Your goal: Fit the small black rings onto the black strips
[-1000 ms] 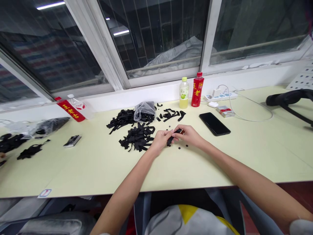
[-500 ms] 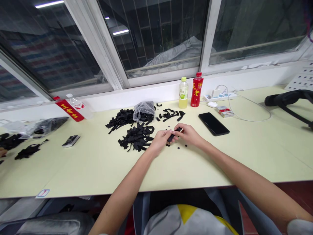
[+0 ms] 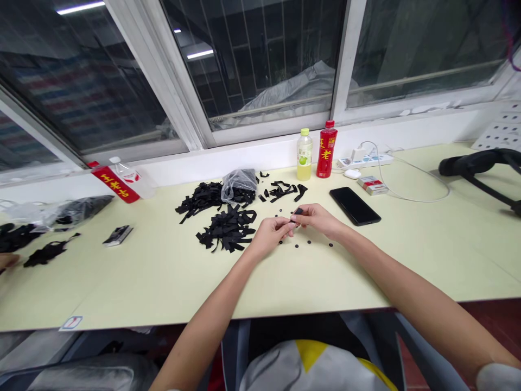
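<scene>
Above the pale yellow table [image 3: 175, 288], my left hand [image 3: 269, 234] and my right hand [image 3: 319, 219] meet, both closed on one short black fabric strip [image 3: 298, 212]. Its upper end shows between the fingers of my right hand; the rest is covered by my fingertips. Small black ring-like pieces [image 3: 297, 246] lie scattered around my hands. Left of my left hand is a loose pile of black strips [image 3: 228, 228], with a second pile [image 3: 201, 198] behind it. A few separate strips [image 3: 283, 190] rest just beyond my hands.
A clear plastic bag [image 3: 239, 185] lies on the rear pile. A green-capped bottle [image 3: 304, 155] and a red bottle [image 3: 326, 149] stand by the window wall. Right of my hands are a black phone [image 3: 355, 206], a small box [image 3: 372, 185] and a power strip [image 3: 366, 160]. Another person's hand [image 3: 8, 261] shows at far left.
My hands have shifted the black strip, and less of it shows between them. A small ring piece now lies on the table below my right wrist. The other person's hand reaches further into view.
</scene>
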Tool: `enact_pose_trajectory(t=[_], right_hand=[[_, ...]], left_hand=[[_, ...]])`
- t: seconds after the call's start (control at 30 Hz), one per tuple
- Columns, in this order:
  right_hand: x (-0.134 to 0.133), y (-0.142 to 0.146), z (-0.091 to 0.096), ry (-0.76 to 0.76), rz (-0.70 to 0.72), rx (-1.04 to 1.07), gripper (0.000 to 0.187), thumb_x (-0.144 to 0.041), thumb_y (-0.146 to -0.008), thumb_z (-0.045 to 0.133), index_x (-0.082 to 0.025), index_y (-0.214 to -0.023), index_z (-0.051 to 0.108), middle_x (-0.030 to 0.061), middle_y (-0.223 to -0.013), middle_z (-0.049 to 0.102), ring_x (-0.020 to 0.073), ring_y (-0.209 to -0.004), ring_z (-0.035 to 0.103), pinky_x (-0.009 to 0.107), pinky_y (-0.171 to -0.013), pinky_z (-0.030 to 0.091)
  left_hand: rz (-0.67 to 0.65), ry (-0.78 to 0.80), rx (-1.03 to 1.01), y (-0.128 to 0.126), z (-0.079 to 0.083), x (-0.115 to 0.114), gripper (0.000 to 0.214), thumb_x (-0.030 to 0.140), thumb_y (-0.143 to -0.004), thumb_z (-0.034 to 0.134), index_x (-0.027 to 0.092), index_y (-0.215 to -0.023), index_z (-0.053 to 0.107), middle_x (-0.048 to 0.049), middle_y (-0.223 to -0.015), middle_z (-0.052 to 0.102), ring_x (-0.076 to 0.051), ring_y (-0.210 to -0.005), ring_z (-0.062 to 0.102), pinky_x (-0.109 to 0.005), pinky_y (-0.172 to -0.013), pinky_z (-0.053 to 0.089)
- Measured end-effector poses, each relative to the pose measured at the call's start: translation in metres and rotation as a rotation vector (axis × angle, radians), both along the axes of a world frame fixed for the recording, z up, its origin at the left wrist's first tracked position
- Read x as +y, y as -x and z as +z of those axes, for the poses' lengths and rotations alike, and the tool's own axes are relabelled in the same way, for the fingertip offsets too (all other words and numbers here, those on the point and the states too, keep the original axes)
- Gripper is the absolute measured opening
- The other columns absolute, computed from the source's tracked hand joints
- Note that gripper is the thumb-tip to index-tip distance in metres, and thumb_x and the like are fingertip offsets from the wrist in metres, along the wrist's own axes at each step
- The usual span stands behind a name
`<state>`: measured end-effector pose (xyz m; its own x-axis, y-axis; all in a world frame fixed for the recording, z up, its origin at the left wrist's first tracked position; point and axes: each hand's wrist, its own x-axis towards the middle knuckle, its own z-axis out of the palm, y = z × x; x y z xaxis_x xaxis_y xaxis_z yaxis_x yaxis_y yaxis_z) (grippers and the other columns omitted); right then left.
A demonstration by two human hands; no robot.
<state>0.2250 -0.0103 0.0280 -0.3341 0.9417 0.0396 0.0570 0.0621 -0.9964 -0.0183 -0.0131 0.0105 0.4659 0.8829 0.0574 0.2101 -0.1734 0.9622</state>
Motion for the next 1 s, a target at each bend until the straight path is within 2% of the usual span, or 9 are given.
enact_pose_trajectory(t=[0.17, 0.43, 0.6, 0.67, 0.8, 0.83, 0.9, 1.0], right_hand=[[0.001, 0.002, -0.001, -0.013, -0.038, -0.001, 0.065, -0.081, -0.074, 0.113, -0.023, -0.086, 0.084, 0.0058, -0.084, 0.084, 0.0225, -0.082, 0.068, 0.038, -0.079, 0.055], [-0.001, 0.001, 0.002, -0.034, -0.058, -0.018, 0.067, -0.084, -0.075, 0.112, -0.025, -0.083, 0.082, 0.0054, -0.08, 0.084, 0.0224, -0.079, 0.067, 0.039, -0.079, 0.056], [0.003, 0.0, -0.001, -0.031, -0.06, -0.04, 0.064, -0.083, -0.078, 0.109, -0.025, -0.085, 0.081, 0.0064, -0.083, 0.084, 0.0238, -0.082, 0.07, 0.039, -0.08, 0.056], [0.004, 0.002, -0.004, -0.027, -0.061, -0.039, 0.066, -0.085, -0.077, 0.108, -0.025, -0.084, 0.081, 0.0062, -0.084, 0.084, 0.0231, -0.082, 0.069, 0.038, -0.079, 0.056], [0.005, 0.008, -0.011, -0.036, -0.049, -0.041, 0.069, -0.089, -0.077, 0.105, -0.026, -0.083, 0.078, 0.0028, -0.082, 0.079, 0.0206, -0.078, 0.062, 0.037, -0.079, 0.054], [0.005, 0.009, -0.013, -0.046, -0.044, -0.057, 0.069, -0.09, -0.079, 0.103, -0.026, -0.083, 0.077, 0.0017, -0.08, 0.077, 0.0204, -0.077, 0.061, 0.037, -0.078, 0.054], [0.004, 0.011, -0.017, -0.086, -0.045, -0.117, 0.064, -0.086, -0.087, 0.099, -0.026, -0.084, 0.077, 0.0012, -0.08, 0.076, 0.0215, -0.078, 0.061, 0.038, -0.079, 0.054], [0.006, 0.007, -0.021, -0.222, -0.108, -0.274, 0.043, -0.065, -0.1, 0.093, -0.027, -0.085, 0.08, 0.0048, -0.086, 0.082, 0.0263, -0.086, 0.068, 0.041, -0.087, 0.058]], left_hand=[[-0.023, -0.016, 0.0, -0.001, 0.001, 0.001, 0.056, 0.074, -0.106, 0.094, 0.018, -0.106, 0.095, -0.0075, -0.088, 0.081, -0.019, -0.075, 0.061, -0.033, -0.072, 0.05], [-0.026, -0.091, 0.085, 0.003, 0.003, -0.003, 0.048, 0.062, -0.113, 0.088, 0.02, -0.09, 0.089, -0.008, -0.085, 0.08, -0.02, -0.075, 0.061, -0.033, -0.073, 0.051], [-0.034, -0.083, 0.052, 0.002, 0.005, -0.003, 0.056, 0.07, -0.114, 0.086, 0.02, -0.091, 0.089, -0.0081, -0.087, 0.079, -0.021, -0.08, 0.062, -0.033, -0.075, 0.054], [-0.008, -0.122, 0.011, 0.002, 0.007, -0.003, 0.058, 0.074, -0.113, 0.087, 0.019, -0.095, 0.093, -0.0103, -0.098, 0.082, -0.02, -0.081, 0.062, -0.033, -0.074, 0.054], [0.045, -0.21, -0.05, 0.003, 0.011, -0.001, 0.058, 0.077, -0.11, 0.092, 0.02, -0.102, 0.099, -0.0179, -0.139, 0.086, -0.02, -0.09, 0.067, -0.034, -0.079, 0.059], [0.04, -0.205, -0.057, 0.003, 0.011, 0.0, 0.058, 0.077, -0.109, 0.093, 0.02, -0.102, 0.099, -0.018, -0.138, 0.087, -0.021, -0.093, 0.069, -0.035, -0.082, 0.062], [0.021, -0.161, -0.071, 0.003, 0.01, 0.002, 0.058, 0.077, -0.109, 0.094, 0.019, -0.1, 0.097, -0.0164, -0.12, 0.089, -0.024, -0.095, 0.073, -0.038, -0.087, 0.065], [0.052, -0.069, -0.102, 0.002, 0.005, 0.008, 0.054, 0.07, -0.112, 0.093, 0.017, -0.098, 0.092, -0.0137, -0.1, 0.088, -0.024, -0.09, 0.073, -0.04, -0.09, 0.068]])
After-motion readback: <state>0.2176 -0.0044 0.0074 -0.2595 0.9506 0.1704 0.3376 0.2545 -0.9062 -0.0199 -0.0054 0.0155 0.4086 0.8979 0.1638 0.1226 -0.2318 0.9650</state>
